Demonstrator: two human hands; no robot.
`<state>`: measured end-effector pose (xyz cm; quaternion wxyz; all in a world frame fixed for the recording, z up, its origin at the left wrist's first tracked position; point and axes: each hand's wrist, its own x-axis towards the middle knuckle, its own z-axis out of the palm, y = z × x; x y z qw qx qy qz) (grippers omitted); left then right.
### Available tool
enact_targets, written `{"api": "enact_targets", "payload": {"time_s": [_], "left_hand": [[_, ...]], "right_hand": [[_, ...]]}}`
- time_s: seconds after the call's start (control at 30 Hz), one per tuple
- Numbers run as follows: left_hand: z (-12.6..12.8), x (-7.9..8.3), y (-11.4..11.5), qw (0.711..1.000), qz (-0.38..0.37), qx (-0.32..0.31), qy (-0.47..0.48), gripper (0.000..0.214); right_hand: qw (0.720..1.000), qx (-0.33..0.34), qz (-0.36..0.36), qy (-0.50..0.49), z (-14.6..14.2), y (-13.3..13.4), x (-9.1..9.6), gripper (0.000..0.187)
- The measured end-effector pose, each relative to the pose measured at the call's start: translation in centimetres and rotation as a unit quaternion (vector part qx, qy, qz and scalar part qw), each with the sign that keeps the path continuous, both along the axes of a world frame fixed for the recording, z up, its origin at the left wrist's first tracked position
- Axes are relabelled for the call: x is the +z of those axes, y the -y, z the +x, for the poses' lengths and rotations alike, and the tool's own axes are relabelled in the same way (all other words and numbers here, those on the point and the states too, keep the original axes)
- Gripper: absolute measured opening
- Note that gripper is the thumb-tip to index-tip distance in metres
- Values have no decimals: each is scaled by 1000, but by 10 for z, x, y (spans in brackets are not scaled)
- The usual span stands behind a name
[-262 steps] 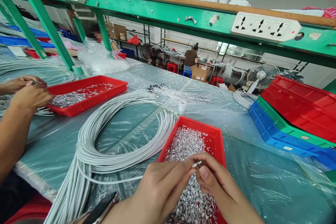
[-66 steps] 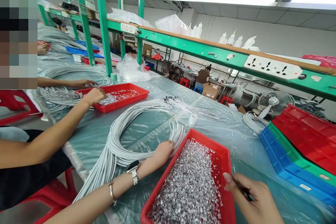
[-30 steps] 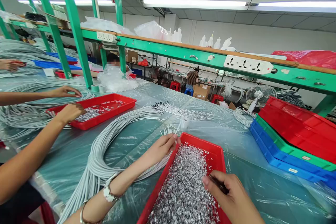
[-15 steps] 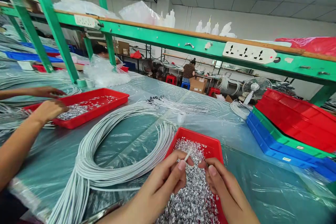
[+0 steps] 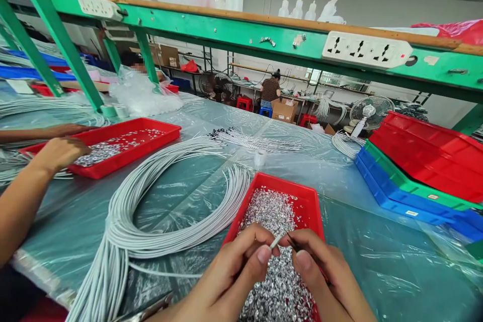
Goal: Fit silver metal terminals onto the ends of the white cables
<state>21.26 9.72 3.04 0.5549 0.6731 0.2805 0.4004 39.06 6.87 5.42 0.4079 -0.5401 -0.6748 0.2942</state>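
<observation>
My left hand pinches a white cable between thumb and forefinger, with its short end sticking out toward the right. Close beside that end, my right hand is closed with thumb against forefinger on a small, thin dark piece, whose kind I cannot make out. Both hands are over a red tray holding a heap of small shiny metal pieces. A large coil of white cables lies on the table to the left, and one strand runs toward my left forearm.
At left, a co-worker's hands are at another red tray with small metal pieces. Stacked red, green and blue trays stand at right. A metal tool lies by my left forearm. A green shelf beam spans the table.
My hands have come closer together, and the cable end now leans right toward the dark piece. The view has tilted down slightly. The co-worker's nearer hand has shifted slightly left.
</observation>
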Motion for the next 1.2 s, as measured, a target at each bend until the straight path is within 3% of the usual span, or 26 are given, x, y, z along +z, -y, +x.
{"api": "enact_targets", "payload": {"time_s": [0.1, 0.23, 0.4, 0.53, 0.83, 1.2], "left_hand": [[-2, -5, 1, 1000, 28, 8, -12, 20], [-4, -8, 2, 994, 74, 57, -52, 31], [0, -2, 3, 999, -34, 7, 29, 40], [2, 3, 2, 993, -89, -43, 62, 39], [-6, 4, 4, 990, -103, -92, 13, 40], [1, 4, 5, 994, -73, -72, 49, 38]], "right_hand": [[1000, 28, 5, -6, 0, -2, 3, 30], [999, 50, 14, -10, 1, -4, 6, 28], [997, 67, 19, 13, 3, -3, 6, 26], [994, 69, 67, 46, 5, -5, 3, 23], [988, 111, 101, 32, 2, -10, 2, 28], [986, 123, 107, 44, 4, -10, 3, 28]]}}
